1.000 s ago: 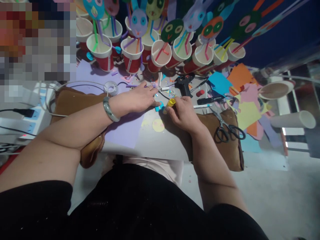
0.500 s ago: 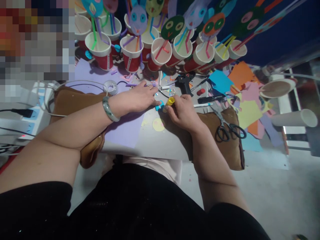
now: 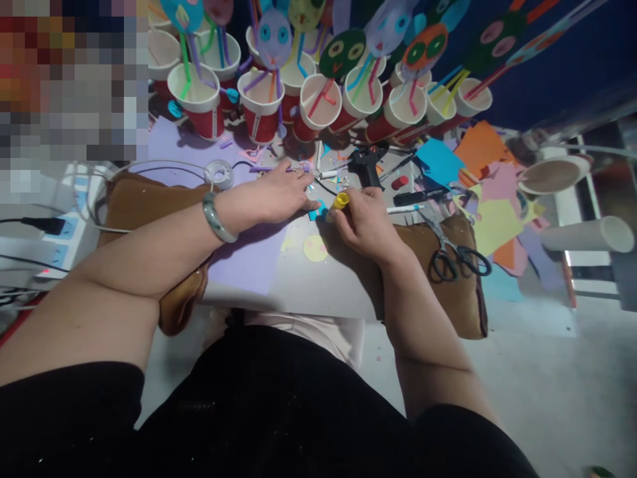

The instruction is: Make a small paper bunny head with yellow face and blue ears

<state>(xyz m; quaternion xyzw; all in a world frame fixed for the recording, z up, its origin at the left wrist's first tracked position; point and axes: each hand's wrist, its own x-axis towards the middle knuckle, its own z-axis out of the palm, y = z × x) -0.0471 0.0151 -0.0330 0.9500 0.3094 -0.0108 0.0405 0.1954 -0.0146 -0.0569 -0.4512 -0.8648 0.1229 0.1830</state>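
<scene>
My right hand (image 3: 367, 220) is closed around a small glue stick (image 3: 341, 201), whose yellow hollow end points up and pale end points down at the table. Just left of it lies a small piece of blue paper (image 3: 317, 211). With palm down, my left hand (image 3: 283, 192) reaches across the table, its fingers stretched and apart, the thumb tip at the blue paper's edge. A pale yellow paper circle (image 3: 315, 247) with pink cheeks lies in front of the hands. Purple paper (image 3: 249, 265) extends beneath my left forearm. A red cap (image 3: 399, 182) rests beyond my right hand.
Red-and-white paper cups (image 3: 261, 109) with straw-legged paper figures line the back. A black glue gun (image 3: 368, 166), scissors (image 3: 448, 249), and coloured paper scraps (image 3: 497, 219) lie at right. Brown cushions (image 3: 154, 199) flank the front; a tape roll (image 3: 219, 174) and power strip (image 3: 64, 226) are at left.
Almost nothing differs. The glue stick and the fingers of my right hand have shifted very slightly; my left hand stays in place.
</scene>
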